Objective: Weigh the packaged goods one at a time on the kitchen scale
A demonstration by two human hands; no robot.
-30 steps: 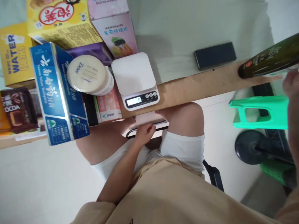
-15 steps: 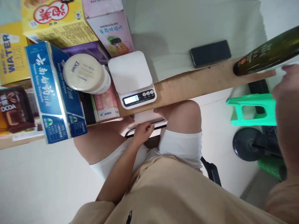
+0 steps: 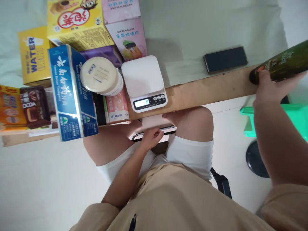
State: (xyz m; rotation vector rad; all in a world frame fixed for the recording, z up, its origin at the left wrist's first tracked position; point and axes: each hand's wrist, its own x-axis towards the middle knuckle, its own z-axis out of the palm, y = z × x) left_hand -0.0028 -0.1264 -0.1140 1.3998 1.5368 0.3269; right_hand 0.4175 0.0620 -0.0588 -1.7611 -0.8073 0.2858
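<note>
A dark green bottle (image 3: 281, 65) lies tilted at the table's right end, and my right hand (image 3: 270, 88) wraps around its lower part. My left hand (image 3: 151, 138) rests in my lap with fingers curled against a flat white and black device (image 3: 158, 126) lying between my thighs. A white kitchen scale (image 3: 144, 83) sits at the table's front edge, its platform bare and its display lit.
Left of the scale stand a round Dove jar (image 3: 101, 76), a blue toothpaste box (image 3: 69, 93), yellow boxes (image 3: 77, 25) and a cocoa pack (image 3: 35, 106). A dark phone (image 3: 225, 59) lies on the table. A green stool (image 3: 276, 120) stands at the right.
My right hand has moved up from the right edge and closed around the dark green bottle. The view has shifted slightly. My left hand has stayed in my lap.
</note>
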